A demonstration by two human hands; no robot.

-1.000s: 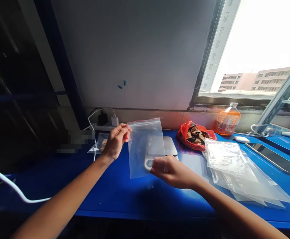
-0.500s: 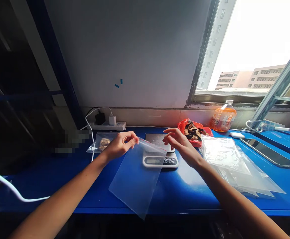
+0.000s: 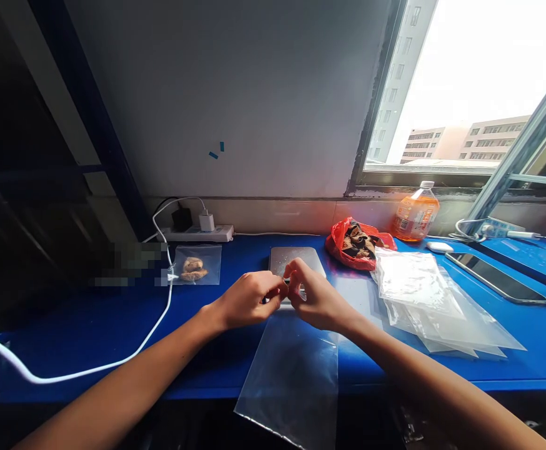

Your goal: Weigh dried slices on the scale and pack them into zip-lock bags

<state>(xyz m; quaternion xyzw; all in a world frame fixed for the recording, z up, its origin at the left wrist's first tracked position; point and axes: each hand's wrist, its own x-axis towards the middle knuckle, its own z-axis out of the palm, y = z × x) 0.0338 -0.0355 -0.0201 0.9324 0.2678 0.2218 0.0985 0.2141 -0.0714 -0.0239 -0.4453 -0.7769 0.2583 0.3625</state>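
Note:
A clear zip bag [image 3: 292, 375] hangs from both my hands in front of the kitchen scale, its lower end past the table's front edge. My left hand [image 3: 257, 299] pinches its top edge. Close beside it, my right hand [image 3: 315, 294] is closed on the same edge, fingertips nearly touching the left ones. Behind them, the kitchen scale [image 3: 296, 255] shows its metal plate; its display is mostly hidden by my hands. To the left lies a filled clear bag [image 3: 211, 262] with brown dried pieces [image 3: 193, 269].
A red plastic bag [image 3: 338, 247] of dark dried pieces stands behind right, near an orange drink bottle [image 3: 417, 212]. Stacked clear bags [image 3: 413, 287] and a phone [image 3: 495, 278] lie to the right. A white cable [image 3: 127, 359] crosses the blue table [image 3: 193, 369] at left.
My right hand has moved left and closed on the bag's top edge. My left hand has moved right, and the bag now hangs lower and nearer to me.

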